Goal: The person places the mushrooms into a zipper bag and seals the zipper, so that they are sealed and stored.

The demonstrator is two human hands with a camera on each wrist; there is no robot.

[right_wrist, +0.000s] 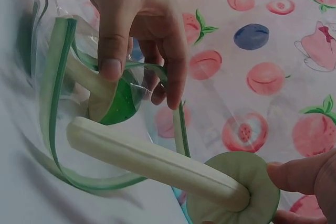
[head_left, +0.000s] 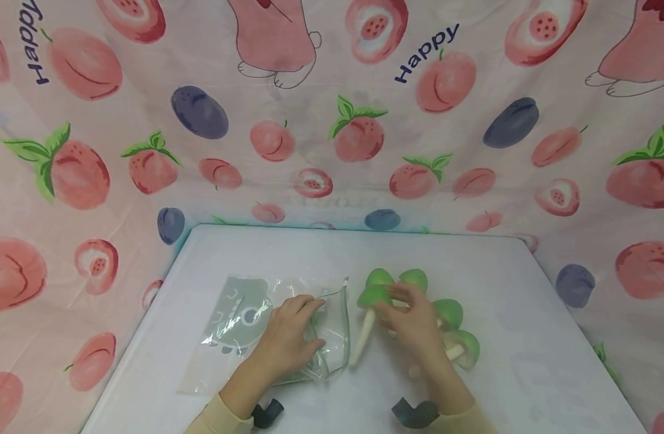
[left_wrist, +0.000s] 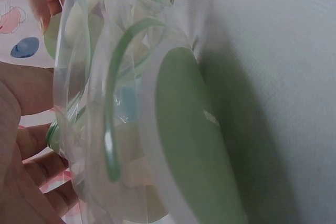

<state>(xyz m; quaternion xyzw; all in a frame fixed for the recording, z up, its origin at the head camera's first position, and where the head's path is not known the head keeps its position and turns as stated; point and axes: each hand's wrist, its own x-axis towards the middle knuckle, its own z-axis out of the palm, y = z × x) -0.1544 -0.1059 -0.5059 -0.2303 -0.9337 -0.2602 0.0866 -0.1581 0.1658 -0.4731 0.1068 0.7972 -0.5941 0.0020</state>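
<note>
The table (head_left: 527,361) carries the work. The clear bag (head_left: 240,307) lies on its left part, mouth spread toward the right. The left hand (head_left: 288,334), fingers bent and thumb apart, grips the bag's rim. The right hand (head_left: 416,319) pinches the cap of the held mushroom (head_left: 367,319), stem at the bag's mouth, insertion not complete. Status, as judged: bagging partly done. Inside: at least one bagged mushroom (right_wrist: 121,103); exact count cannot be told. Remaining: the held mushroom and four loose mushrooms (head_left: 450,313) beside the right hand.
</note>
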